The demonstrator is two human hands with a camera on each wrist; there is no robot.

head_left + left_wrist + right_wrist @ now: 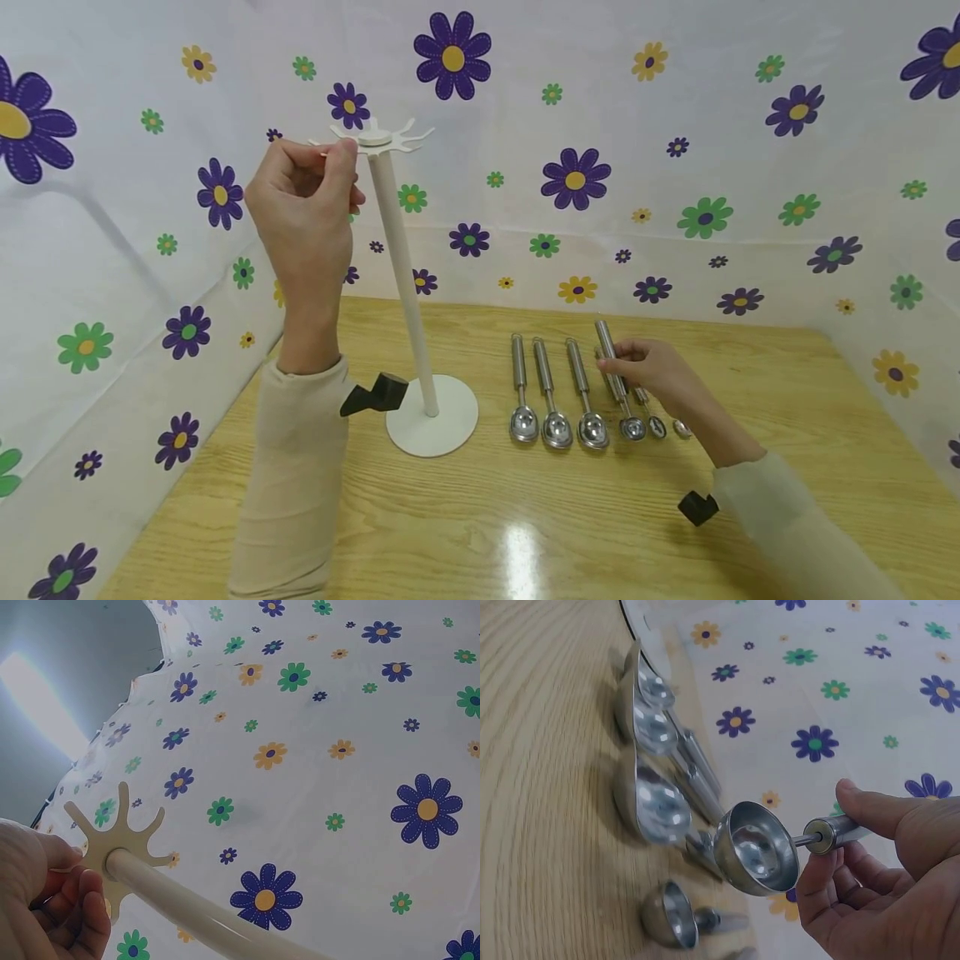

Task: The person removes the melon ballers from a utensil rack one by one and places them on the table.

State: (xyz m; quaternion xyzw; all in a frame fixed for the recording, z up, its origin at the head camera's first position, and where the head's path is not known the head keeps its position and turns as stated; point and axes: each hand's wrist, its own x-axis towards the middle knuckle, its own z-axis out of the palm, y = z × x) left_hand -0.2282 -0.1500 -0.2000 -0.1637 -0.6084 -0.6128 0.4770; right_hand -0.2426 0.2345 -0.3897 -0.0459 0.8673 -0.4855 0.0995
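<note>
A white stand (405, 283) with a round base and a star-like top of curved hooks (412, 137) stands left of centre. My left hand (307, 192) is up at that top, pinching one hook between thumb and fingers; the left wrist view shows the hooked top (120, 832) beside the fingertips. Over on the right, my right hand (656, 375) grips the handle of a metal scoop (606, 340). In the right wrist view its round, hollow bowl (756, 847) is raised above the table, and the thumb and fingers close round the handle (836, 831).
Several other metal scoops lie in a row, handles pointing to the back: larger ones (557, 429) left of my right hand, smaller ones (657, 427) partly hidden by it. The wooden table (450, 525) meets a flower-printed cloth (510, 125) at the back and sides.
</note>
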